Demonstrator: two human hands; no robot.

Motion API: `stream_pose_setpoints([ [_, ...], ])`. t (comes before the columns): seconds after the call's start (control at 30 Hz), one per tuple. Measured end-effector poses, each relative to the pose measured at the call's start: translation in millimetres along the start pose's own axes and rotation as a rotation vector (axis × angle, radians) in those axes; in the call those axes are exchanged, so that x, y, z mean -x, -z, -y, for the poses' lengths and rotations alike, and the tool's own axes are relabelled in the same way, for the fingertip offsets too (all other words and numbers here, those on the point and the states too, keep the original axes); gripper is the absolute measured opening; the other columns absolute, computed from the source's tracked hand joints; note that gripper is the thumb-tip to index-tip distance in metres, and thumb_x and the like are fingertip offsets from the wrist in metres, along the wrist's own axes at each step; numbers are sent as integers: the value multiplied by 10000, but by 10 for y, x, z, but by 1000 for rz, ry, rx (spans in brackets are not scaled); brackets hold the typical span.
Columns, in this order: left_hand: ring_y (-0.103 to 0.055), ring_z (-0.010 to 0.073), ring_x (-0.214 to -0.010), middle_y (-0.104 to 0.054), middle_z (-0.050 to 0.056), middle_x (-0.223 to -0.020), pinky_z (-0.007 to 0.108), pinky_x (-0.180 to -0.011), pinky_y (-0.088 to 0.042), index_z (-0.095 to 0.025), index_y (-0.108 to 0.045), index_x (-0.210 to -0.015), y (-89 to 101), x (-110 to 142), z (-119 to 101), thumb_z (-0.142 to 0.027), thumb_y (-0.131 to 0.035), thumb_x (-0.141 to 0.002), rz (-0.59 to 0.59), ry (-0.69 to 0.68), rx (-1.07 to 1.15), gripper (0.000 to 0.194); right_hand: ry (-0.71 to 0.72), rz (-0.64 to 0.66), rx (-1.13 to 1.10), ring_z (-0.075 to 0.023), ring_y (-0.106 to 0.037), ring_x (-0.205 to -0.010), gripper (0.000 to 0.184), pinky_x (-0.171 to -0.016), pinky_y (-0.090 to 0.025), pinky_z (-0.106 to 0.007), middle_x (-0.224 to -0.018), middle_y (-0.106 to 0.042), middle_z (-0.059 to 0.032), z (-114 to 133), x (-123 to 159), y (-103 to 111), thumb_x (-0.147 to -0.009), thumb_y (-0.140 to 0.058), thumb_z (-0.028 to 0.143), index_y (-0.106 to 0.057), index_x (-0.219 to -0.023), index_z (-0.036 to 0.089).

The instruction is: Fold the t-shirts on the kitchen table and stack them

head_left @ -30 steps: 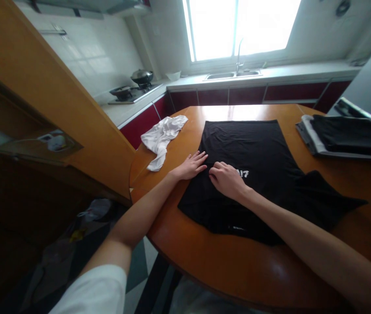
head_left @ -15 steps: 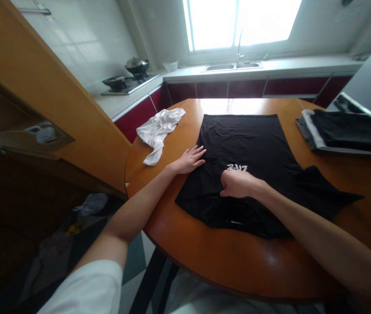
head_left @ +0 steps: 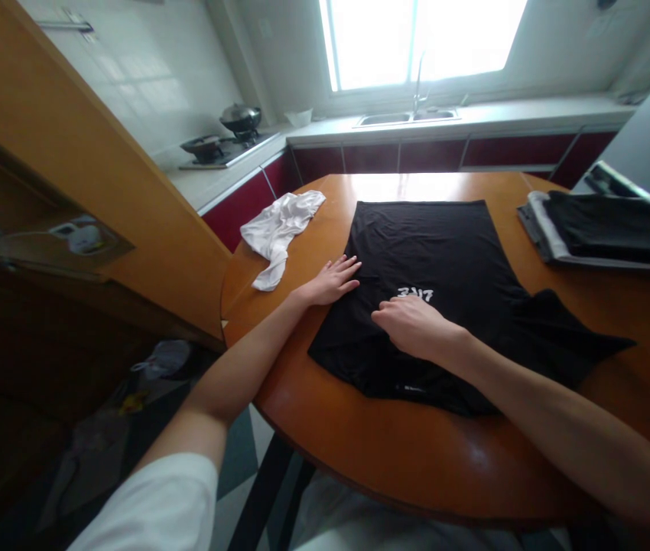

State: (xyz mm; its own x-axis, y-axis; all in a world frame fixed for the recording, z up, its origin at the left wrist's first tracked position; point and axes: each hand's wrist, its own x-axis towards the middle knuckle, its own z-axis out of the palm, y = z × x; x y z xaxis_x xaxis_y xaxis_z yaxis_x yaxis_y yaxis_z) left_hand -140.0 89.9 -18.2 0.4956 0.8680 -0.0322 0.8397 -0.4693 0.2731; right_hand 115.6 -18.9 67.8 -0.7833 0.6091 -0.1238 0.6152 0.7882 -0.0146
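A black T-shirt [head_left: 428, 245] lies spread on the wooden table [head_left: 325, 436], its straight hem toward the window and one sleeve stretched out to the right. White lettering shows near its middle, and a small label shows near the collar. At the shirt's left edge, my left hand [head_left: 332, 282] rests flat with its fingers apart, partly on the cloth and partly on the wood. Just below the lettering, my right hand [head_left: 414, 325] is over the shirt with its fingers drawn together. Whether those fingers pinch any cloth is hidden.
A crumpled white garment [head_left: 282, 229] lies at the table's left. Folded dark and grey clothes [head_left: 617, 226] are stacked at the right. Beyond stand a stove with pans [head_left: 238, 119], a counter with a sink [head_left: 385, 119] and a window. A wooden partition [head_left: 147, 207] rises at the left.
My right hand has shifted slightly left over the shirt, and its fingertips now point further left. The left hand stays put, and the shirt looks almost the same.
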Motion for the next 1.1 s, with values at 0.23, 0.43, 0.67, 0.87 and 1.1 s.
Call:
stream_pose_setpoints([
  [0.23,-103,300,-1563,-194,78,-1680,567,-1241,-98,-278,-308,-1595,20,15,-26,-549,-369,-1027,7,6,23,632,-19,43,-35,-267,-720,-943,212,-804,-490,-299,-1007,-748,-143,7,-11,-31,-855,-569,71,-737,-959,147],
  [0.43,-221,267,-1541,-338,104,-1630,559,-1241,-170,-202,-417,-1537,121,47,-290,-383,-397,-1027,-232,-98,3,542,-133,-32,-123,-245,-703,-923,198,-774,-463,-286,-1006,-740,-118,-161,-40,51,-904,-535,147,-727,-935,182],
  [0.67,-367,241,-1483,-463,134,-1552,457,-1226,-293,-122,-527,-1445,-38,123,-617,-286,-355,-1022,-168,-89,-50,486,-449,-456,-173,-236,-596,-1056,320,-897,-446,-301,-1143,-663,-125,-418,-288,-324,-953,-416,97,-670,-1134,169],
  [0.87,-225,251,-1540,-308,145,-1635,483,-1254,-209,-105,-421,-1520,-51,189,-784,-347,-308,-1051,-182,-56,-105,540,-452,-577,-230,-253,-507,-1236,417,-1034,-402,-344,-1361,-587,-137,-534,-412,-670,-928,-432,88,-646,-1280,153],
  [1.1,-115,285,-1560,-152,177,-1670,484,-1257,-188,-61,-279,-1586,-152,250,-963,-534,-341,-1034,-34,-39,-145,729,-517,-451,-251,-295,-328,-1472,500,-1199,-245,-452,-1557,-433,-172,-582,-492,-812,-965,-381,151,-544,-1433,82],
])
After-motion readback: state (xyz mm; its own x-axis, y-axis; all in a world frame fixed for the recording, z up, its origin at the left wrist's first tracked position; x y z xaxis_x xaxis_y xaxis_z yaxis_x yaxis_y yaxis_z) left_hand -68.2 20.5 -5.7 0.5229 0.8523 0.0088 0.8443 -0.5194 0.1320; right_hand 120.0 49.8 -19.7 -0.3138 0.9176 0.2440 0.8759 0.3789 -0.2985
